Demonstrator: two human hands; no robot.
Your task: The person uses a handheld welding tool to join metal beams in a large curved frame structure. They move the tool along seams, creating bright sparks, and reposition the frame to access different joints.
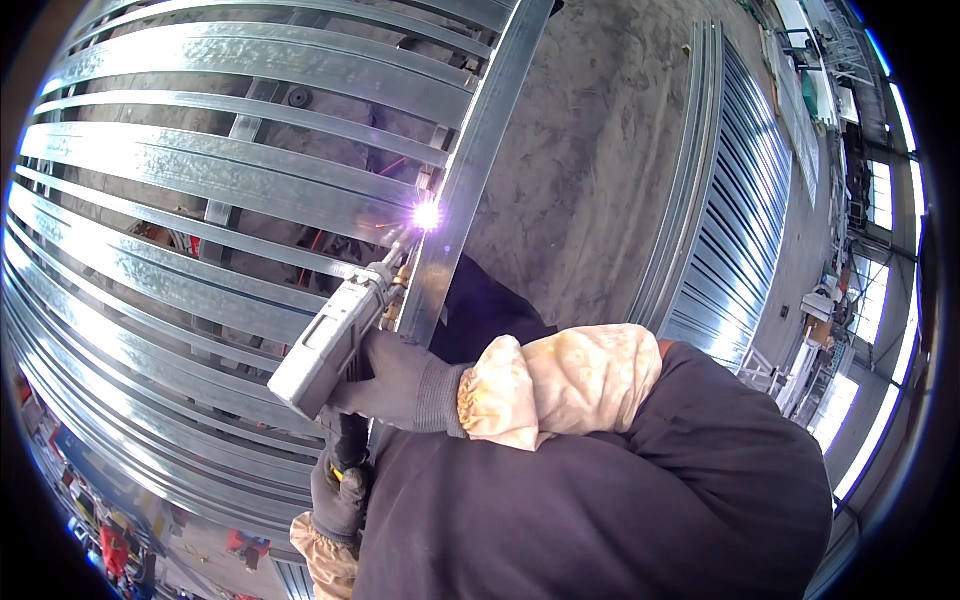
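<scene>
Two gloved hands grip one welding torch (335, 345). Right hand (385, 385), in a grey glove, has its fingers wrapped shut around the torch body from the 3 o'clock side; a pale cuff (545, 385) covers the wrist behind it. Left hand (340, 495), also gloved, sits at 6 o'clock of the right, fingers closed on the dark handle (350, 445) below the body. Torch points toward 1 o'clock, its tip at a bright arc (427, 214). Arc lies where a slat (230, 170) meets the upright post (480, 150). More galvanised slats run across the frame toward 9 o'clock. Second slatted panel (725, 220) lies on the concrete floor (590, 150) at 3 o'clock.
</scene>
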